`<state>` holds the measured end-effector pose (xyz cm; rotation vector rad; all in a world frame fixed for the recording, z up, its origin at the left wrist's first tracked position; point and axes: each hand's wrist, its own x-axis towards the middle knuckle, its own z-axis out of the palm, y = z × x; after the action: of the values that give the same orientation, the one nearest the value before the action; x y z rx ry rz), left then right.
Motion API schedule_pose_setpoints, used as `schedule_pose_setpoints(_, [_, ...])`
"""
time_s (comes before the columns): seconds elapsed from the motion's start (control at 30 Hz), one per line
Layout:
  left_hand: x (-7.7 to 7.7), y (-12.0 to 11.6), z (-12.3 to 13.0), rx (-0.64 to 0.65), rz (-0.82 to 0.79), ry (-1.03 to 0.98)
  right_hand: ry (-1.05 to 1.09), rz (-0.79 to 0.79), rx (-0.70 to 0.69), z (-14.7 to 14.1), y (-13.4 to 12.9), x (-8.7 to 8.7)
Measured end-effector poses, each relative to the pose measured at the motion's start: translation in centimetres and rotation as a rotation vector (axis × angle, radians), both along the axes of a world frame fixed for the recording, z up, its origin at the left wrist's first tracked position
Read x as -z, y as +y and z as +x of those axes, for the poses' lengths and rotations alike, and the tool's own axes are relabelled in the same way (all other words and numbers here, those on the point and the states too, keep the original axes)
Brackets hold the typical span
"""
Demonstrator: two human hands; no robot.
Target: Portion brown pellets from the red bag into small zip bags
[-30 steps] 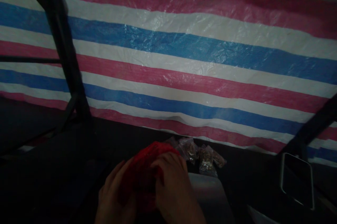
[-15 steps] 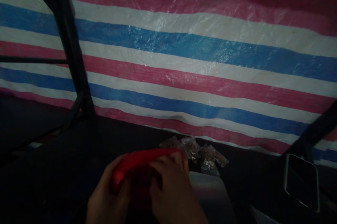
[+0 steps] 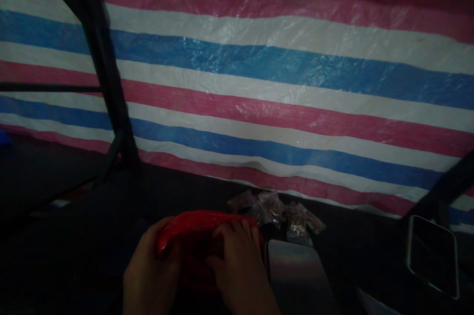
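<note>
A glossy red bag [image 3: 200, 221] is spread between my two hands at the bottom centre. My left hand [image 3: 151, 265] grips its left edge, with the thumb on the near side. My right hand [image 3: 237, 260] is at the bag's right part, fingers curled over the red plastic near its opening. The inside of the bag is too dark to make out. Just beyond my right hand lie several small clear bags [image 3: 272, 206] with brownish contents. A grey, smooth-topped box or device [image 3: 296, 265] stands right of my right hand.
A phone-like framed object [image 3: 432, 255] lies at the far right. Dark metal bars [image 3: 111, 83] rise at the left. Behind the dark surface hangs a striped plastic sheet [image 3: 277, 107]. A pale pointed piece shows at the bottom right.
The view has shifted slightly. The red bag's mouth looks wider, and my right hand has moved a little lower against it.
</note>
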<state>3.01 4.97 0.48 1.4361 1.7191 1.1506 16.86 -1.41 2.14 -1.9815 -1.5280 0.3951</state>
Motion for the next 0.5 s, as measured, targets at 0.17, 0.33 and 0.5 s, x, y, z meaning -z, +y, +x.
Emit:
schedule_pose_setpoints(0.17, [1.4,0.3,0.4,0.044,0.123,0.031,-0.048,0.006,0.016,-0.1,-0.1,-0.1])
schedule_pose_setpoints(0.33, [3.3,-1.2,0.8,-0.029,0.468,0.289,-0.033,0.002,0.01,0.5,-0.6,-0.9])
schedule_pose_setpoints(0.5, [6.1,-0.8,2.4,0.065,0.357,0.072,-0.045,-0.015,0.009,2.2,-1.0,-0.3])
